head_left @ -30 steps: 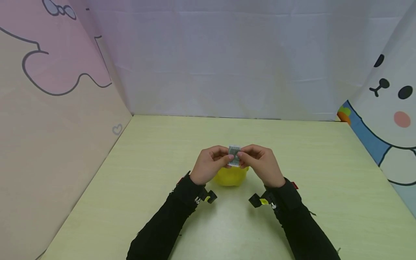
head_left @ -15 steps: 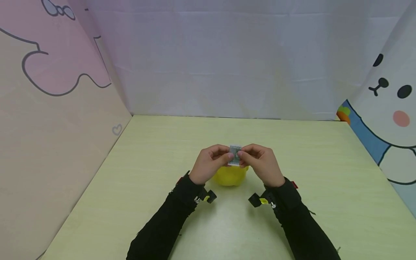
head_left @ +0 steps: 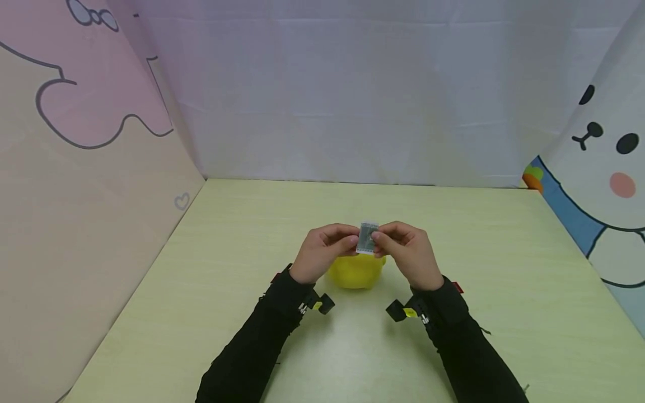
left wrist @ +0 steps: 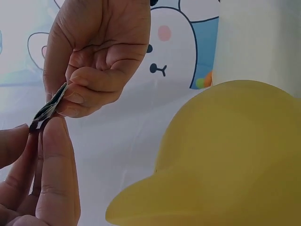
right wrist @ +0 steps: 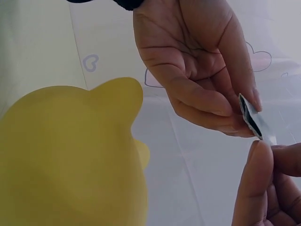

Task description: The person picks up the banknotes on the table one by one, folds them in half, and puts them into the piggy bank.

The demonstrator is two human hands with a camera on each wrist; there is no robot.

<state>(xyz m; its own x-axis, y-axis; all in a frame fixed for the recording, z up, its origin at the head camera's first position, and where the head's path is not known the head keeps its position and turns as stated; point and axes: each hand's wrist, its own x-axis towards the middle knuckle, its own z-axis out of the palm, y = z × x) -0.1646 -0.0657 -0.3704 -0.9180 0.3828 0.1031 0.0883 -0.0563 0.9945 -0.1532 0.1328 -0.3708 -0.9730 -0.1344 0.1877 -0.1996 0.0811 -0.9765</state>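
A small folded banknote (head_left: 367,238), grey-green with pale edges, is held up between both hands in the head view. My left hand (head_left: 326,252) pinches its left edge between thumb and fingers. On the other side, my right hand (head_left: 409,252) grips the right edge, its thumb lying over the front. Folded layers of the banknote (left wrist: 48,108) show edge-on in the left wrist view. Just below and behind the hands stands a yellow rounded piggy bank (head_left: 355,272) with ear-like bumps. Its top is hidden by the hands in the head view.
The pale wooden table (head_left: 252,224) runs back to a white cloth (head_left: 353,101). Printed cartoon panels stand at the left (head_left: 90,224) and right (head_left: 604,184) sides. Both forearms wear black sleeves with small wrist cameras.
The banknote has shifted slightly right and up with the right hand. My left fingers have slid to its left edge, so more of its front shows. The piggy bank has stayed put.
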